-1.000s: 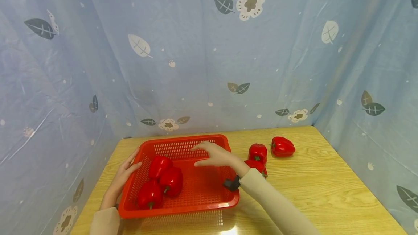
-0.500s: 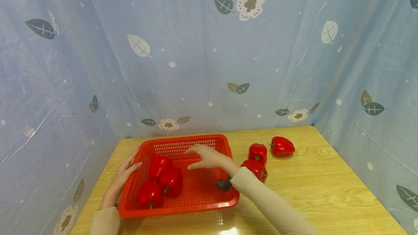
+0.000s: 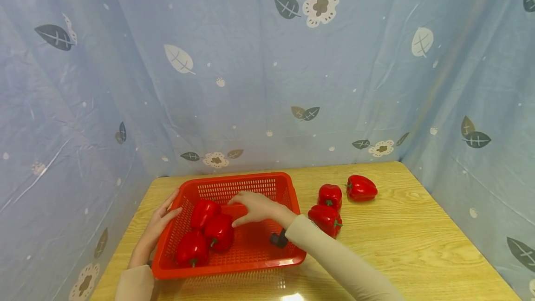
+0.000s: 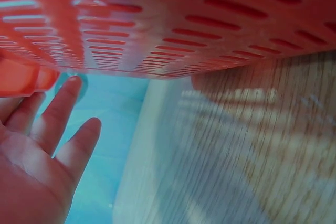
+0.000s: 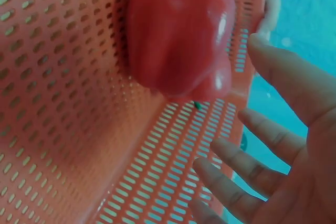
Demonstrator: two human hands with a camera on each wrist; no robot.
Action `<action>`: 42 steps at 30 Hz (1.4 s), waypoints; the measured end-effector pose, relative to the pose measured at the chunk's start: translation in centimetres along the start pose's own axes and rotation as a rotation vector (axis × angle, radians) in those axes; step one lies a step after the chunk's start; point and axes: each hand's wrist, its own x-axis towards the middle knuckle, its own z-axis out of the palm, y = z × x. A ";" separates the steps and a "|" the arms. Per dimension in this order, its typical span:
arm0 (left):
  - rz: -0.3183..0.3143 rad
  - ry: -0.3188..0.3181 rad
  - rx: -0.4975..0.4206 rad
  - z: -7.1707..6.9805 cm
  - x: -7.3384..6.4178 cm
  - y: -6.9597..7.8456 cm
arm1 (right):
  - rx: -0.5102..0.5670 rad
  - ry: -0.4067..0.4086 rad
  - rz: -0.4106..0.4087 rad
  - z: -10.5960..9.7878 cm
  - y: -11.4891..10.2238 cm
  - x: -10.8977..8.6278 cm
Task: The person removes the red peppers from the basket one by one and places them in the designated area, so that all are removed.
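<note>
My left hand rests at the left rim of a red perforated plastic basket, its thumb reaching over the edge. In the left wrist view its fingers look straight and spread beside the basket wall. Over the basket's inside hovers my right hand, fingers spread and holding nothing. Its thumb tip is close to a red bell pepper; contact cannot be told from the head view. The right wrist view shows a gap between the fingers and that bell pepper. Two more bell peppers lie to its left in the basket.
Right of the basket, three red bell peppers lie on the wooden table: a near one, one behind it and one farther right. Blue patterned curtains enclose the table at the back and sides.
My right hand has moved left and lower inside the basket, toward the bell peppers there. The near table pepper, earlier partly behind the forearm, is more visible. My left hand has stayed put.
</note>
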 end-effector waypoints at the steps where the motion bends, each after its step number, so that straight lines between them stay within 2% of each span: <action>1: 0.008 -0.003 0.000 0.0 0.0 0.0 | -0.010 -0.003 -0.002 0.1 -0.1 0.1; 4: 0.027 -0.013 0.002 0.0 0.0 0.0 | -0.034 -0.010 -0.021 0.4 -0.6 0.3; 19: 0.022 -0.017 0.002 0.1 -0.1 0.2 | -0.095 -0.052 -0.054 1.8 -1.9 1.2; 28: 0.026 -0.009 0.008 0.1 0.0 0.0 | -0.113 -0.088 -0.024 2.5 -2.4 1.5; 34: 0.033 -0.020 0.000 0.2 -0.1 -0.1 | -0.090 -0.105 -0.006 2.7 -2.5 1.7; 42: 0.033 -0.004 0.005 0.0 -0.1 -0.1 | 0.009 -0.124 -0.014 2.7 -2.5 1.9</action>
